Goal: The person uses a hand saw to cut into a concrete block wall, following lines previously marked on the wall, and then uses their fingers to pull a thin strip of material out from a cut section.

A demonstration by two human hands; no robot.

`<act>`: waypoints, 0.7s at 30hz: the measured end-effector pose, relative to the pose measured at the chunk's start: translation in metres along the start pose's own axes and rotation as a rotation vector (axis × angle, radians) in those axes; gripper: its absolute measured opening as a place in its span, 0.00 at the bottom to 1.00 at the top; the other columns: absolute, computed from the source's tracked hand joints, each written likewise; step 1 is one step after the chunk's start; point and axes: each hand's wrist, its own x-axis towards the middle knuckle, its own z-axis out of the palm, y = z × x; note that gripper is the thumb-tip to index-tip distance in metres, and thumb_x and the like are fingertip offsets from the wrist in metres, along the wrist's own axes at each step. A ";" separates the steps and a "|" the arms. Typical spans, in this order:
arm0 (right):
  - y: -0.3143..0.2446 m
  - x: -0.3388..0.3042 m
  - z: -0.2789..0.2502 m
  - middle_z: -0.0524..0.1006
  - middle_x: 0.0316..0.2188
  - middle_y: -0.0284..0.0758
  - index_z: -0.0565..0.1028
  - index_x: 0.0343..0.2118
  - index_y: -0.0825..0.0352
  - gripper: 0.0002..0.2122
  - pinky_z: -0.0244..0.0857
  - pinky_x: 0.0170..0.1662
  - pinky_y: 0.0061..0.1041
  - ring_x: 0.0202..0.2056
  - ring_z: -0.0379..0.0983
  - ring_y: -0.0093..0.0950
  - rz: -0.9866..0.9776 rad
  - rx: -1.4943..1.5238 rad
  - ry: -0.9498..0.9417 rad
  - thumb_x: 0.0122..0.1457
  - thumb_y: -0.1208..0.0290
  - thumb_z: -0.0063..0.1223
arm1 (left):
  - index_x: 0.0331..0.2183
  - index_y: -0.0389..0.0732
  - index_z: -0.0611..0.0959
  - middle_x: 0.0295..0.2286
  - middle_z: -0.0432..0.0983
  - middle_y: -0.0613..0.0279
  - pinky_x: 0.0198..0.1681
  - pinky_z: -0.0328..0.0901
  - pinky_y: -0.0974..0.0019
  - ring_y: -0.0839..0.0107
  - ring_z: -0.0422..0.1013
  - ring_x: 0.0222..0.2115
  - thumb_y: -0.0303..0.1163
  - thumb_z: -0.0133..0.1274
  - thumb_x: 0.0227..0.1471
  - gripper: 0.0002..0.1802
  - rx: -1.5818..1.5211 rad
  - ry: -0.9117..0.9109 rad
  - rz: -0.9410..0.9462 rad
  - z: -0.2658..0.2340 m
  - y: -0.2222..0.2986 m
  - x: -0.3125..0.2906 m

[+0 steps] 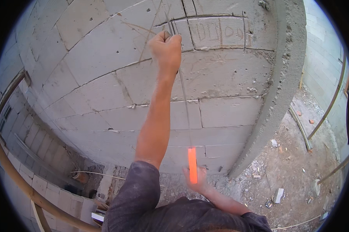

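A long, thin tool, by its look a handsaw (185, 96), is seen almost edge-on, its narrow blade running up and away toward the block wall (224, 112). At the near end, my right hand (199, 181) is closed around its bright orange handle (192, 165). My left hand (166, 48) makes a fist at the far end, gripping the blade close to its tip. Beyond that fist, the tip reaches a dark slit among the upper blocks. Whether it sits inside the slit, I cannot tell. Scratched lines and several dark cuts mark the wall there.
A rough concrete column (275, 92) edges the wall on the right. Past it, poles (329, 100) and scattered rubble (278, 195) lie or lean over the dirt ground. A curved wooden rail (19, 181) runs along the lower left, above a bucket (80, 177).
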 end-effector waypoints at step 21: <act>0.076 -0.092 0.002 0.74 0.21 0.32 0.74 0.22 0.61 0.03 0.64 0.19 0.34 0.19 0.73 0.33 0.074 -0.167 -0.214 0.48 0.69 0.53 | 0.16 0.40 0.73 0.15 0.61 0.79 0.20 0.46 0.74 0.88 0.52 0.18 0.22 0.50 0.44 0.08 0.017 0.021 -0.173 -0.008 -0.044 -0.086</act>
